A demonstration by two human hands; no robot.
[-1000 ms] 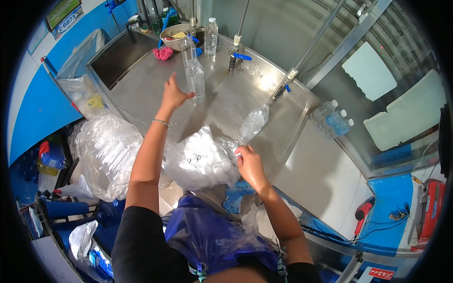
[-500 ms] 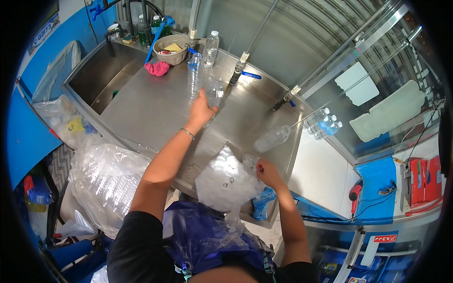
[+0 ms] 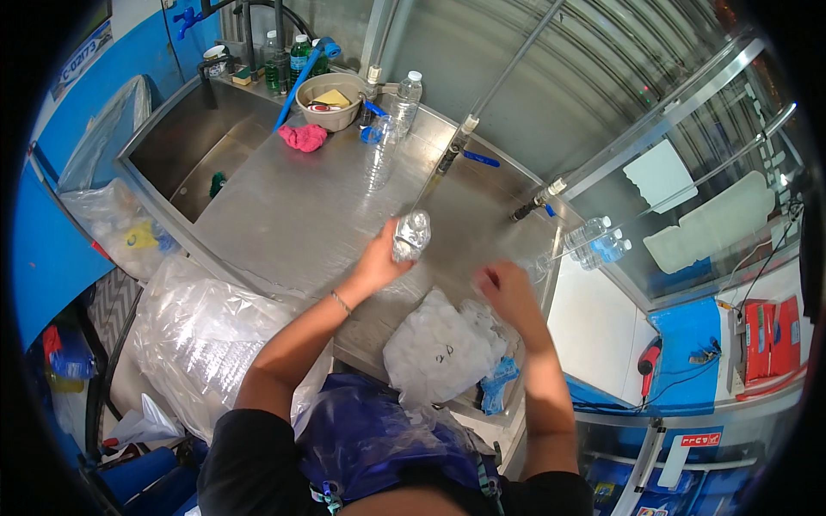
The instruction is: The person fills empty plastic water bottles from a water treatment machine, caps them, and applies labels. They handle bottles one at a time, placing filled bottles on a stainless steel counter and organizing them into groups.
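My left hand [image 3: 385, 256] is wrapped round a clear plastic bottle [image 3: 412, 236], its base tipped toward me, above the steel counter [image 3: 284, 219]. My right hand [image 3: 506, 292] is partly smeared by motion, with its fingers curled; whether it grips anything cannot be seen. Just behind it, another clear bottle [image 3: 539, 268] shows in part. Below both hands lies a translucent white plastic bag [image 3: 443, 348] at the counter's front edge, with blue plastic [image 3: 498, 384] beside it. Two more clear bottles stand at the back, a capped one [image 3: 404, 105] and a nearer one [image 3: 377, 163].
A sink basin [image 3: 194, 159] is at the left, a beige bowl [image 3: 331, 101] with a sponge behind. A pink cloth [image 3: 303, 138] lies near it. Valves [image 3: 453, 146] rise along the back edge. Clear bottles [image 3: 600, 245] stand on the white ledge. A large plastic bag [image 3: 202, 331] bulges at front left.
My left hand has drawn nearer with a bottle, turning its base toward me. My right hand has lifted off the clear plastic by the white bag and moved farther away from me. The view has shifted slightly.
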